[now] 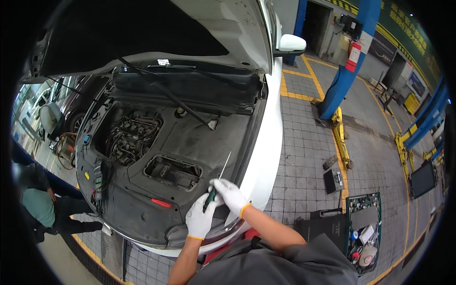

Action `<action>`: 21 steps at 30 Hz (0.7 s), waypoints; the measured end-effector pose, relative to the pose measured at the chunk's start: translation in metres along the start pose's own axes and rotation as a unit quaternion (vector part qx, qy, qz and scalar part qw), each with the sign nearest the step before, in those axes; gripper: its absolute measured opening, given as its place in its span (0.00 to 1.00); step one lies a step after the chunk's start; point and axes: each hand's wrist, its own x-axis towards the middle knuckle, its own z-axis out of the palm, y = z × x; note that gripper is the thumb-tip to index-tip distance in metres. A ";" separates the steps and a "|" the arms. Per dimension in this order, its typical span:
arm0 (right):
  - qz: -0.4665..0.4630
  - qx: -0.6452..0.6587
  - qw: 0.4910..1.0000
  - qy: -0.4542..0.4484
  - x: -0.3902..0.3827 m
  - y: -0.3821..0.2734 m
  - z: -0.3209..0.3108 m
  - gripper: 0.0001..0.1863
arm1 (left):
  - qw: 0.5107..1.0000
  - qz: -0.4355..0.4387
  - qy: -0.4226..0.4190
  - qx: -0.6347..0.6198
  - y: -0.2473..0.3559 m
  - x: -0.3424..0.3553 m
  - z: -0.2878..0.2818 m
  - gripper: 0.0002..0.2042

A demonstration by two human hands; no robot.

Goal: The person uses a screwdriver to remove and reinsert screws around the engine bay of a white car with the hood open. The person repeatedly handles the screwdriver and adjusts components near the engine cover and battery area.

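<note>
Both my hands wear white gloves with yellow cuffs and meet over the front right of a white car's engine bay. My left hand is closed around the dark green handle of a screwdriver. The fingers of my right hand are closed at the point where its handle meets the long thin shaft. That shaft points up and slightly right, over the black engine cover. To the left of my hands, a red tool-like piece lies on the black trim. Beyond it is a rectangular opening in the cover.
The raised hood hangs overhead, with a black strut slanting down to the cover. At left, a handheld tester with cables rests near the bay's edge, and another person stands there. A tool cart and a blue lift post stand at right.
</note>
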 end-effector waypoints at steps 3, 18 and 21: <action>-0.004 0.048 0.999 0.019 0.060 -0.040 -0.012 0.18 | 0.998 -0.027 0.041 0.043 0.021 0.035 0.017 0.28; 0.085 0.072 0.994 -0.018 0.288 -0.099 -0.110 0.14 | 0.981 -0.049 0.168 0.089 0.050 0.214 0.119 0.27; 0.102 0.087 0.991 -0.009 0.305 -0.104 -0.112 0.15 | 0.980 -0.044 0.171 0.095 0.054 0.236 0.121 0.27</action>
